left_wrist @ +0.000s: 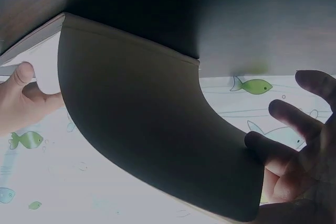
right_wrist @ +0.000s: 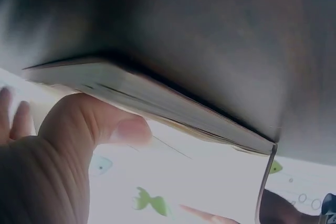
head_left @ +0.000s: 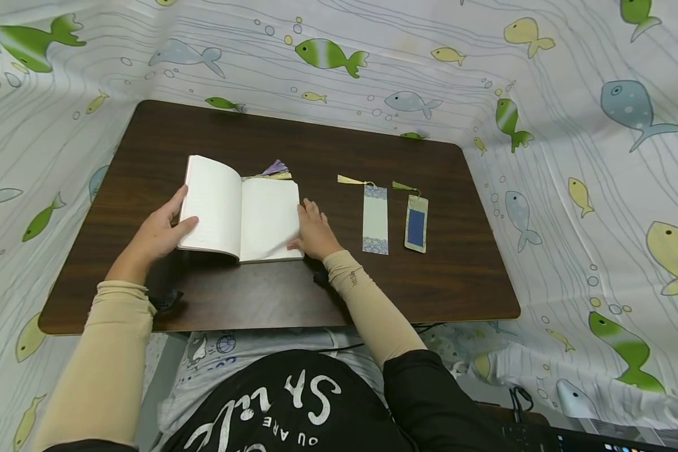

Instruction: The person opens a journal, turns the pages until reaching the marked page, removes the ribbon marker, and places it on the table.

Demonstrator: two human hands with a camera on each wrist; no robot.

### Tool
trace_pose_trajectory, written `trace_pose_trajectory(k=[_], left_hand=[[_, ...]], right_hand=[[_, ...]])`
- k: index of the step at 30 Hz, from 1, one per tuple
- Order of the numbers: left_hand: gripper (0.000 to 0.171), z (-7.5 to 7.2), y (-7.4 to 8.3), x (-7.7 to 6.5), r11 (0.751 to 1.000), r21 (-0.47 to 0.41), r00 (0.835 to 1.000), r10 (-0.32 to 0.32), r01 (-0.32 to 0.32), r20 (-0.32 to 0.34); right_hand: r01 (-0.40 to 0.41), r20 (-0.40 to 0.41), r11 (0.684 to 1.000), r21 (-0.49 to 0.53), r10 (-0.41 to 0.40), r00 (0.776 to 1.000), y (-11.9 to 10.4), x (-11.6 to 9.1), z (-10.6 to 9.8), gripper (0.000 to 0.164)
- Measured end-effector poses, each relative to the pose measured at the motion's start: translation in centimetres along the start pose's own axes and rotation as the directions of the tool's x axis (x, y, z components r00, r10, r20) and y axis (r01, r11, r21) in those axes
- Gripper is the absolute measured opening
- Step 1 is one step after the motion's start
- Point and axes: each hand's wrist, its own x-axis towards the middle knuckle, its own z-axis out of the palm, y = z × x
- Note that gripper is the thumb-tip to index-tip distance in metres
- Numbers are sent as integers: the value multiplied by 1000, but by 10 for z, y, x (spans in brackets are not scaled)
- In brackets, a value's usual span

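Observation:
An open notebook with blank-looking white pages lies on the dark table, its left side raised and curved. My left hand pinches that side at its outer edge, thumb over the page and fingers behind the dark cover. At the right page's outer edge rests my right hand, fingers extended and the thumb lying on the page near its lower corner. A purple tassel and a pale yellow tassel stick out past the notebook's top edge; whatever they hang from is hidden.
Right of the notebook lie a pale bookmark with patterned ends and a yellow tassel, and a smaller bookmark with a blue panel and green tassel. Fish-printed cloth surrounds the brown table. The person sits at its front edge.

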Motion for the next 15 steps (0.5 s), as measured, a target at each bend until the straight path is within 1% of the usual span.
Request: trace_pose_trajectory(k=[3,5,8,9,10,12,13,15], left_hand=[[76,0,-1,0,1000,6,1000,1,-1,-6],[76,0,-1,-1,1000,6,1000,0,0,-7],[76,0,-2,-1,1000,6,1000,8,-8,-11],[76,0,-2,-1,1000,7,1000,12,-12,-14],[76,0,-2,-1,1000,6,1000,16,-16,-18],[76,0,-2,-1,1000,2,999,30,-30,-26],[75,0,-3,-1,999,1,999,35,-35,-30],[75,0,-2,-1,999,-4,999,41,-41,-31]], right_hand=[[-23,-26,1000,12,24,999,-1,-1,-1,99],[-11,-42,1000,18,12,999,-2,-2,-2,97],[56,-50,996,73,-53,997,-7,-2,-7,93],[89,-44,989,122,-84,996,-10,-3,-10,92],[126,-39,975,184,-121,992,-13,-3,-13,90],[187,-23,929,320,-190,981,-21,-4,-19,88],[207,-12,894,397,-220,975,-26,-5,-21,87],[211,14,819,534,-258,966,-36,-7,-23,83]])
